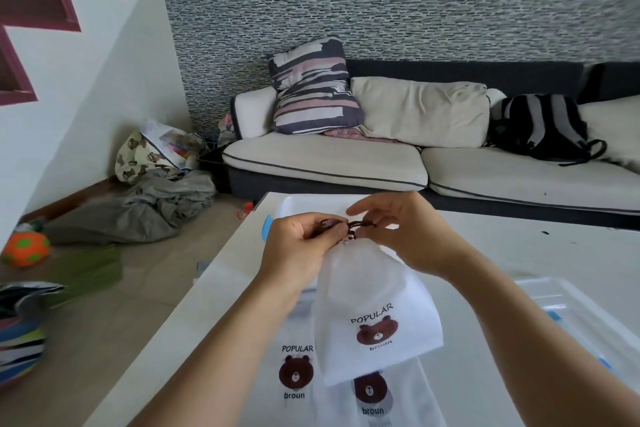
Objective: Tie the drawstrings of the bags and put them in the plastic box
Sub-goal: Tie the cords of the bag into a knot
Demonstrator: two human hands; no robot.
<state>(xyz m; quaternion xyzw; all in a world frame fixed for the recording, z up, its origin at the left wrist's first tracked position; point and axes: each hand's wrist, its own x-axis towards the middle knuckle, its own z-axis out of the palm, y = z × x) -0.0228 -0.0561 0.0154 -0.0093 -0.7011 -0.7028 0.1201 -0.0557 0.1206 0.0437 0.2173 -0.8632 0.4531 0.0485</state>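
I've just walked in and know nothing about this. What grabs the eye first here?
Two bare hands meet mid-frame over a white table: the left hand and right hand pinch the dark brown drawstring of a white fabric bag printed with a brown bear, held up. More white bear-printed bags lie flat beneath. Behind stands a cream-cushioned sofa.

We look from a single head-worn, wide-angle camera, facing forward and down, close above the white table (519,253), sofa (329,163) beyond.
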